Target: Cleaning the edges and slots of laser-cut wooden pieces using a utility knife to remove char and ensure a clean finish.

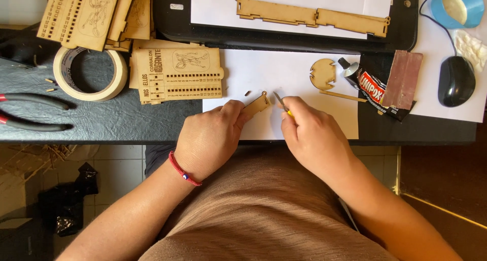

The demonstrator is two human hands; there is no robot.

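Both forearms enter from the near edge and converge toward the centre. The left hand [210, 139] lies back-up, knuckles toward the far side, fingers curled inward, thumb and fingertips closed in a pinch grip at its far right corner. A red cord band circles the left wrist. The right hand [314, 137] is also back-up, fingers folded into a closed grip, thumb side facing left. The two hands sit near each other, not touching.

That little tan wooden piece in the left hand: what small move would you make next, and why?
Probably bring the thin metal blade in the right hand to the edge of the small tan laser-cut wooden piece. The left hand holds that piece over the white paper sheet, and the blade tip sits just beside it, not clearly touching.
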